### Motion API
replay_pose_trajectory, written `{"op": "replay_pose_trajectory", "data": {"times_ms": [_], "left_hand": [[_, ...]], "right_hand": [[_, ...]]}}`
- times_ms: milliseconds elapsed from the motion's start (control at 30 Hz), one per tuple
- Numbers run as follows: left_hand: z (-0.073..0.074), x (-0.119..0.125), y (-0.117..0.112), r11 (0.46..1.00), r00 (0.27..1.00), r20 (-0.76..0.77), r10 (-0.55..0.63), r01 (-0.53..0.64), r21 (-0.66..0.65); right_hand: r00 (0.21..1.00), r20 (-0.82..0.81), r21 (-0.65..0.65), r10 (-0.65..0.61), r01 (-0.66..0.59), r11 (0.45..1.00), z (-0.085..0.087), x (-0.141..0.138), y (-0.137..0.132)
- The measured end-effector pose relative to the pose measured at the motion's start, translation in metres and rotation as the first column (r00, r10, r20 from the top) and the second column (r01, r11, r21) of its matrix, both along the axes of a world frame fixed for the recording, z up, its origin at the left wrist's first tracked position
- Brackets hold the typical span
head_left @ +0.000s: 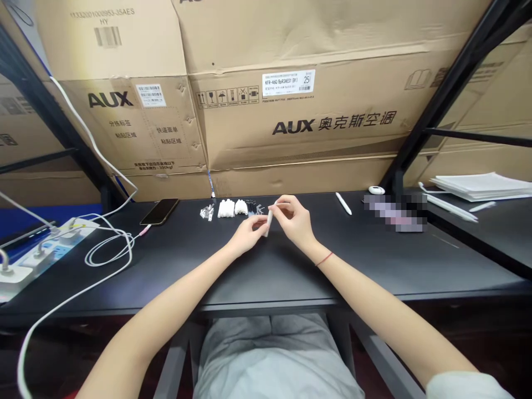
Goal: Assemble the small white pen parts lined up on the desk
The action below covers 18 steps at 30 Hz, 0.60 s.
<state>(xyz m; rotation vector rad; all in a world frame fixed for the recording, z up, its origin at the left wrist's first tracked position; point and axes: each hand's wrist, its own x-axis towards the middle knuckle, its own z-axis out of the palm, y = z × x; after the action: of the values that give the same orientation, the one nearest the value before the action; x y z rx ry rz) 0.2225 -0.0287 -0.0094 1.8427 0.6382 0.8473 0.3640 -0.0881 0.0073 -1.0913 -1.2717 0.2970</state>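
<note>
White pen [269, 220], one, left hand [248, 233], right hand [293, 218]

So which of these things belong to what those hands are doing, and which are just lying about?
Part of the work: left hand, right hand, white pen, small white pieces.

Just lying about: phone, power strip, cardboard boxes, stack of paper.

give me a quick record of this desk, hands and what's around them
left hand: fingertips at the lower part of the white stylus
right hand: pinching the stylus near its top
nearby: small white parts in a row, second stylus
rest: phone, power strip, AUX cartons behind the desk
</note>
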Motion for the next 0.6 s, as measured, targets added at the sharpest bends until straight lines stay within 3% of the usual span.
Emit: {"op": "replay_pose_trajectory", "data": {"times_ms": [233,600], "left_hand": [[-0.0004,-0.0005,0.0019,0.999,1.000,-0.022,0.007,-0.006,0.051],[-0.0012,0.0002,0.0005,1.000,1.000,-0.002,-0.007,0.007,0.016]], "right_hand": [[0.989,0.137,-0.007,-0.061,0.063,0.998,0.0021,-0.0012,-0.0018],[0.972,0.232,-0.057,0.034,-0.021,0.998,0.0052,0.0033,-0.0016]]}}
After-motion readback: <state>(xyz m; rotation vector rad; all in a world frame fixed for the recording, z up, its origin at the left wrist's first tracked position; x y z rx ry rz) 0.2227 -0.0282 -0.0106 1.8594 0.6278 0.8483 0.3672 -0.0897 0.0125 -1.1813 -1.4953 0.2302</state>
